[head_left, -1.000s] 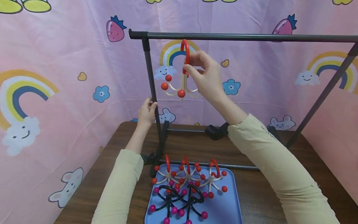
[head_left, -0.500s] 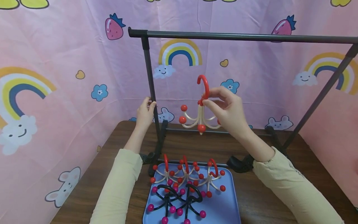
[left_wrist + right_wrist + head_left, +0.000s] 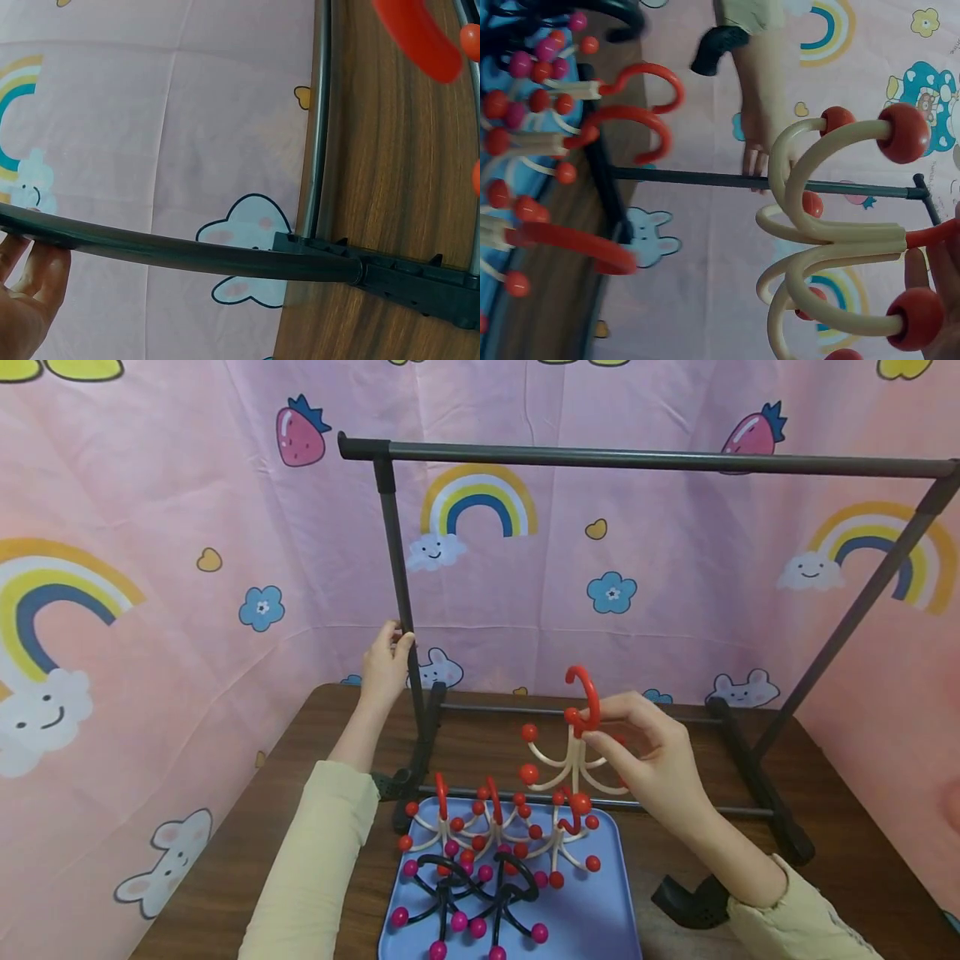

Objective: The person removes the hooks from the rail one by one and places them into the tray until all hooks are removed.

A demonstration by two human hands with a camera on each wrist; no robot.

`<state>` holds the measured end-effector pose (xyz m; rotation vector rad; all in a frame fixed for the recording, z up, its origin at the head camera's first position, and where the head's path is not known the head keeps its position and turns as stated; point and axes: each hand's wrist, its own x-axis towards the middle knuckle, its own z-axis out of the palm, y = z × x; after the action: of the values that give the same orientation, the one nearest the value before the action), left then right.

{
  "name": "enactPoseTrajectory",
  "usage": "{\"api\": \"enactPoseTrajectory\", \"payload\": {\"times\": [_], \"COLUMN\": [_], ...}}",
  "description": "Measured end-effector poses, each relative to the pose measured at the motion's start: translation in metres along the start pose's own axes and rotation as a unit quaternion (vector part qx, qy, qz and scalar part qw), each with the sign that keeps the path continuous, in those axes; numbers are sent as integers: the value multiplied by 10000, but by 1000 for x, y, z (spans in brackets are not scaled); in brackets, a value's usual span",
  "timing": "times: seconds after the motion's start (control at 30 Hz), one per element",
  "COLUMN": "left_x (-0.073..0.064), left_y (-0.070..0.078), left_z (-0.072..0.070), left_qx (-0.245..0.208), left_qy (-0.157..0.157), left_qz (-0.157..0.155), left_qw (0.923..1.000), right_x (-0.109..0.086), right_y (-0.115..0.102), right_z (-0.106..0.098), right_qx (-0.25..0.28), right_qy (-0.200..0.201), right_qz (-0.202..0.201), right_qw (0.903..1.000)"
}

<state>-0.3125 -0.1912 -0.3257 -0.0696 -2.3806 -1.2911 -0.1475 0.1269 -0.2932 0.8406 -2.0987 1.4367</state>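
Observation:
My right hand (image 3: 656,760) pinches a multi-arm swivel hanger at the base of its red hook (image 3: 588,689). The hanger's cream arms (image 3: 847,244) curve upward and end in red balls; it hangs upright above the tray's back right corner. On the dark rack's left upright (image 3: 401,568), my left hand (image 3: 386,664) keeps a grip, thumb in front; its fingers (image 3: 45,277) show at the pole in the left wrist view. Below, the blue tray (image 3: 600,918) carries several hangers: cream ones with red hooks (image 3: 558,839) behind, and black ones (image 3: 444,889) with magenta balls in front.
The rack's top bar (image 3: 600,458) spans high across the view, with a slanted right upright (image 3: 840,622). Its foot bars (image 3: 765,793) stand on the brown wooden table (image 3: 847,893). A cartoon-printed pink cloth (image 3: 675,568) hangs behind. A black wrist device (image 3: 693,902) sits at my right wrist.
My right hand has come down and to the right with the red-hooked hanger, from just under the top bar to above the tray. The left hand stays on the upright.

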Motion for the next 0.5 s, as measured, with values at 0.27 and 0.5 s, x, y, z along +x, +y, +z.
{"api": "enactPoseTrajectory", "payload": {"times": [0.27, 0.5], "left_x": [0, 1], "left_y": [0, -1], "left_z": [1, 4], "left_qx": [-95, 58], "left_qy": [4, -27], "left_qz": [46, 20], "left_qw": [9999, 10000], "right_x": [-38, -65], "right_y": [11, 20], "right_z": [-6, -7], "right_qx": [444, 591], "right_qy": [22, -169], "right_qz": [247, 618], "right_qw": [9987, 9962]}}
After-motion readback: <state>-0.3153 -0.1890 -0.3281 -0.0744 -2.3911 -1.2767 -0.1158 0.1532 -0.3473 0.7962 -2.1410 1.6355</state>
